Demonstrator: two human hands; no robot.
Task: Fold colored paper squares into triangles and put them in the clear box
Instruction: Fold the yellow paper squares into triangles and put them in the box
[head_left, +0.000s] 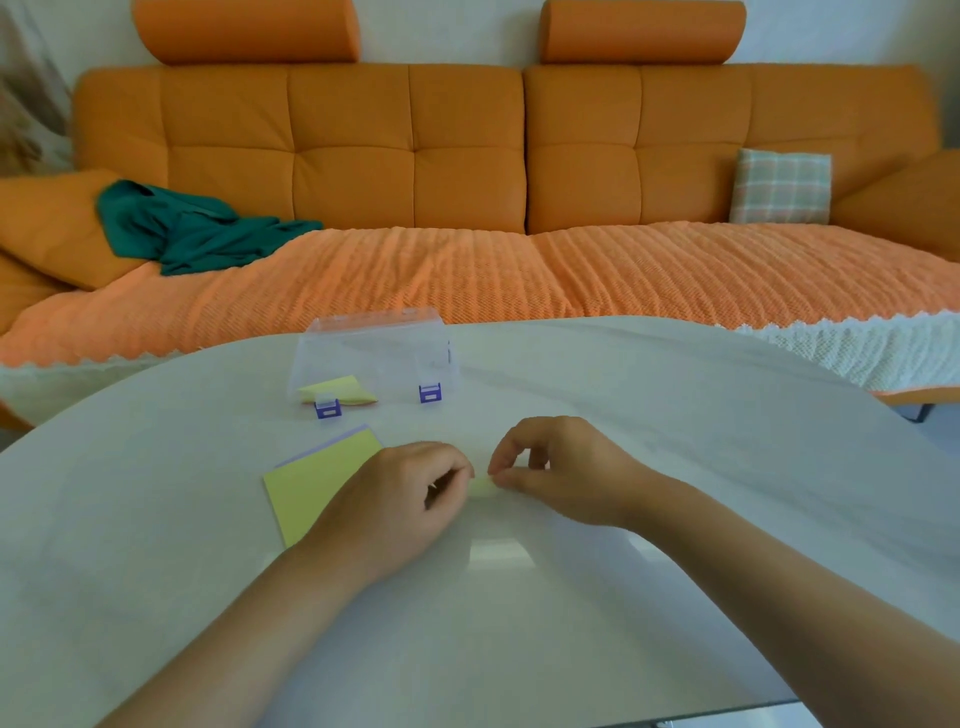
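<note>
A small pale-yellow paper (482, 486) lies on the white table between my two hands, mostly hidden by them. My left hand (400, 499) has curled fingers pinching its left end. My right hand (558, 467) pinches its right end with thumb and forefinger. A stack of paper squares (311, 486), yellow on top with a purple edge showing, lies just left of my left hand. Farther back stands the clear box (384, 353) with its lid open and two purple latches; folded yellow and orange papers (337, 391) lie in its left corner.
The round white table (623, 519) fills the foreground, its far edge curving just behind the box. Beyond it is an orange sofa (467, 270) with a green cloth (192, 234) at the left and a checked cushion (779, 187) at the right.
</note>
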